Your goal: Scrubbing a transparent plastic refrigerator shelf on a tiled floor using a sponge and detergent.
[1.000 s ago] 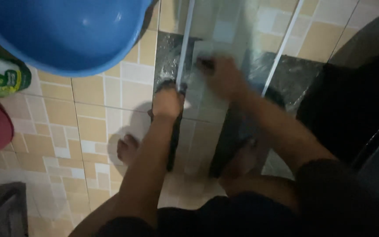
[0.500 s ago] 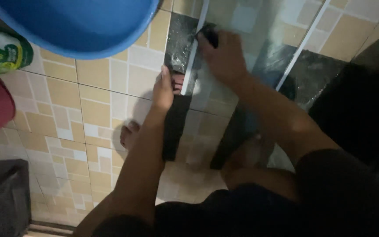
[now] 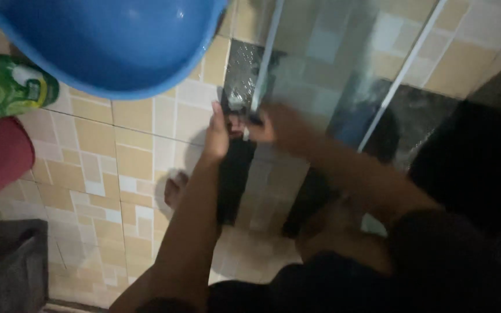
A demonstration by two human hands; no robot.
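overhead, the blue basin looks empty, green bottle beside it. my left hand grips the glass panel's dark edge on the tiled floor; my right hand presses it, blurred, grip unclear.

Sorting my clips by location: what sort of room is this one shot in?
Probably a home bathroom or wash area: tan patterned tile floor, a blue plastic basin, a green cleaner bottle, and a framed glass panel that both hands are working on.
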